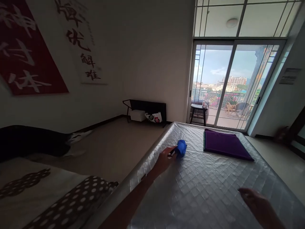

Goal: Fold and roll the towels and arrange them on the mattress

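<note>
Although softened by blur, unmistakably vivid blue: a small, bunched-up bundle (182,148), rounded at the far end, brighter on top and darker lower down. Held at the fingertips of the left hand (166,156), over the far left part of a silver quilted cover (202,187). Impossible to tell whether resting on the cover or lifted just off it. Pinched between thumb and fingers on the near left side, with a small dark piece (171,153) and a spot of white showing in the grip; hard to say whether part of the same bundle.

To the right of those fingers, past a strip of cover, a folded purple cloth (226,144), flat and squared, edged with thin green on the side nearest them. Beyond them to the left, down on the floor (114,152), a low black bench (148,105).

Nearer and well to the right, the right hand (254,197), pointing leftward over the cover. Too smeared there to tell fingers spread from fingers pressed together.
</note>
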The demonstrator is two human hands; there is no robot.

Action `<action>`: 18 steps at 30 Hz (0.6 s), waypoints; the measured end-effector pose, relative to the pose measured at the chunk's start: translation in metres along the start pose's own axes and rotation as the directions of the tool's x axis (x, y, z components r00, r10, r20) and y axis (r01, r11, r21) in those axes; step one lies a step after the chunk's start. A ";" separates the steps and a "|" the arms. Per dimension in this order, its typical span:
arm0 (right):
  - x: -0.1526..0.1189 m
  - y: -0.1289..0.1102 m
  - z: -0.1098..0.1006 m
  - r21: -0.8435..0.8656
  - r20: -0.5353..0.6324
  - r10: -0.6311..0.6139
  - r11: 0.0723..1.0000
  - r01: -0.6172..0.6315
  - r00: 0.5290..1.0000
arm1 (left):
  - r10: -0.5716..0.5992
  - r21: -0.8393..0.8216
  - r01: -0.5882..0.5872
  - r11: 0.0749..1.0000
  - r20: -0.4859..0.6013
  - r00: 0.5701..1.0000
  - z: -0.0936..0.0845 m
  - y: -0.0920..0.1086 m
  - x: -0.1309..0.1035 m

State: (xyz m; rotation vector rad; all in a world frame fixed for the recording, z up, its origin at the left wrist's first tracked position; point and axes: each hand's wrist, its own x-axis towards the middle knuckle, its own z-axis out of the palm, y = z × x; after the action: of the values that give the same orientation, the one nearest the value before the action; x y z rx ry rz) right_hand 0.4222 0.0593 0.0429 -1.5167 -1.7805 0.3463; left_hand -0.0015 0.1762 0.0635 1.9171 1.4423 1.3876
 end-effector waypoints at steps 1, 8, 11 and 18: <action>-0.001 -0.028 0.012 0.095 0.025 -0.050 0.994 0.047 0.998 | 0.038 -0.051 -0.036 0.998 0.032 0.999 -0.004 0.018 -0.017; -0.031 -0.167 0.068 0.311 -0.110 -0.371 0.868 0.386 0.922 | 0.085 -0.197 -0.047 0.979 0.190 0.978 -0.013 0.114 -0.123; -0.055 -0.172 0.065 0.357 -0.159 -0.334 0.858 0.370 0.929 | 0.060 -0.294 -0.018 0.956 0.136 0.989 -0.007 0.124 -0.148; -0.094 -0.164 0.028 0.373 -0.196 -0.273 0.868 0.329 0.942 | -0.135 -0.300 0.162 0.940 0.108 0.985 0.001 0.128 -0.166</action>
State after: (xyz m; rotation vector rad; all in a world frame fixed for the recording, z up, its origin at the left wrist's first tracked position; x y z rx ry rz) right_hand 0.2847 -0.0633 0.0947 -0.9333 -1.6778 0.4094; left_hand 0.0665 -0.0216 0.0801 1.6166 1.2198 1.3511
